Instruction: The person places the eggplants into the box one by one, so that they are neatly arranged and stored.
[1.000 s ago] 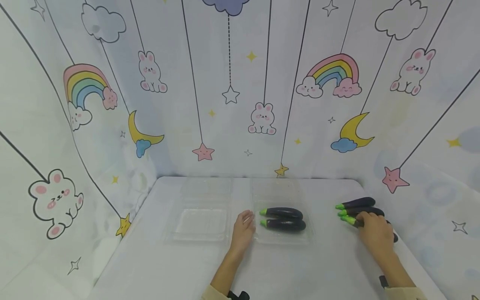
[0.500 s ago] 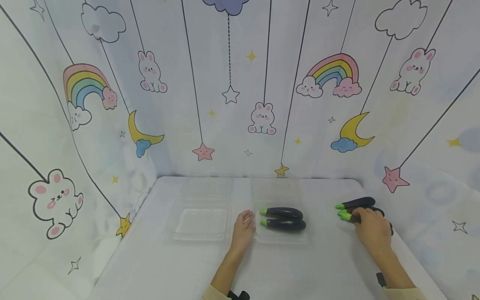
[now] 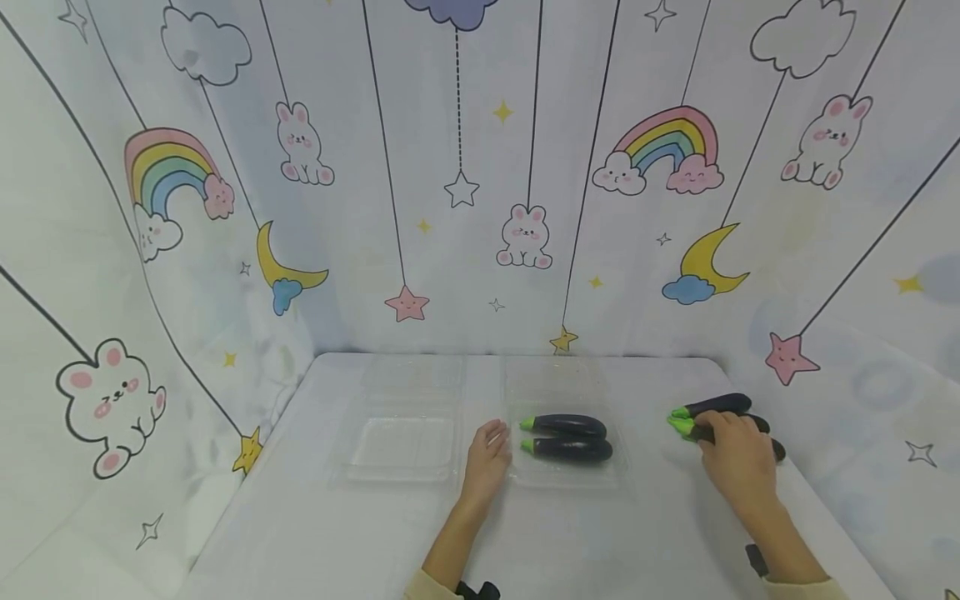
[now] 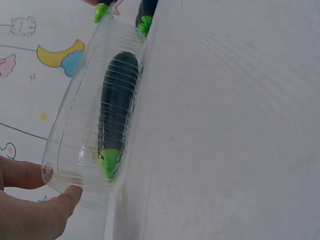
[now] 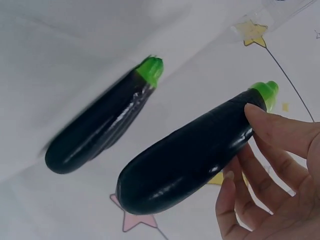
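In the right wrist view my right hand (image 5: 280, 175) pinches a toy-like dark eggplant (image 5: 185, 155) near its green stem, thumb on one side and fingers on the other. Seen from the head, that right hand (image 3: 738, 467) is at the right of the table, close to other eggplants (image 3: 720, 404). My left hand (image 3: 486, 458) stays by the left edge of a clear plastic container (image 3: 566, 481), where two eggplants (image 3: 566, 450) lie side by side. In the left wrist view, thumb and finger pinch that container's rim (image 4: 60, 180).
A second clear container (image 3: 401, 477) stands at the left, its lid (image 3: 412, 375) folded back. The first container's lid (image 3: 551, 375) also lies back. A printed cloth wall (image 3: 480, 275) rises behind the white table (image 3: 652, 533).
My right hand has shifted a little left, and the eggplant it holds has moved and turned with it. My left hand and the two eggplants in the container have not moved.
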Available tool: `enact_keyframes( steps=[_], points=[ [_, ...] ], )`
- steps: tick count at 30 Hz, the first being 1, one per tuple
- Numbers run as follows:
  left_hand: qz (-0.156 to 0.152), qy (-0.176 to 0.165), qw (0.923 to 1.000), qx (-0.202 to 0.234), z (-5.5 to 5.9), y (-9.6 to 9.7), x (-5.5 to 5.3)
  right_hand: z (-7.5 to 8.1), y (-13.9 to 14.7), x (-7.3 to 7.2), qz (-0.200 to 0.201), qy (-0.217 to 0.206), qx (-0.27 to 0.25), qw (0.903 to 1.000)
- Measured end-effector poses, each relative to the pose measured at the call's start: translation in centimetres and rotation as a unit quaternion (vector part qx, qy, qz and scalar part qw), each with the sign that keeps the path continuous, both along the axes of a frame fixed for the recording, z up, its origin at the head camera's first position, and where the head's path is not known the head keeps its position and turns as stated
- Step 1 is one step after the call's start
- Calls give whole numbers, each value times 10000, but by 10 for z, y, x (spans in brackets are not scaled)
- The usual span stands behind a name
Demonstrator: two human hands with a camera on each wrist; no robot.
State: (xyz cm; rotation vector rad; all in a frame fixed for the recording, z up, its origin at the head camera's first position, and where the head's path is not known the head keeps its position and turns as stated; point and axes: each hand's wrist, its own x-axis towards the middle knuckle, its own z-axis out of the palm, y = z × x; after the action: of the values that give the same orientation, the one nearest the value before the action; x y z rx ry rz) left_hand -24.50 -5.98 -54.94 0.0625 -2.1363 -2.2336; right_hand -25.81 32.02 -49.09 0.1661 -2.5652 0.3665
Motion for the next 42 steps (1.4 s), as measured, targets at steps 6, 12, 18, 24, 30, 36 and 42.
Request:
enact_keyframes(
  steps=[6,12,18,24,30,36,42],
  points=[
    [-8,29,10000,10,1,0,0,6,-5,2,139,107,30,9998],
    [-2,5,10000,-99,0,-1,-1,8,-16,6,231,130,-8,9996],
    [-32,-45,9998,-177,-3,-2,-3,9,-29,8,164,-10,-38,9999],
    [-56,-79,9998,-153,-2,-1,-2,10,-39,11,160,-87,-59,9998],
    [-48,-79,9999,-129,-3,-1,-1,7,-45,15,295,80,-104,9995],
    [-18,-59,9999,-113,-2,-1,0,7,-49,17,487,293,-132,9983],
    [-16,-85,9999,-105,-1,-1,-1,7,-56,19,548,239,-140,9981]
  ],
)
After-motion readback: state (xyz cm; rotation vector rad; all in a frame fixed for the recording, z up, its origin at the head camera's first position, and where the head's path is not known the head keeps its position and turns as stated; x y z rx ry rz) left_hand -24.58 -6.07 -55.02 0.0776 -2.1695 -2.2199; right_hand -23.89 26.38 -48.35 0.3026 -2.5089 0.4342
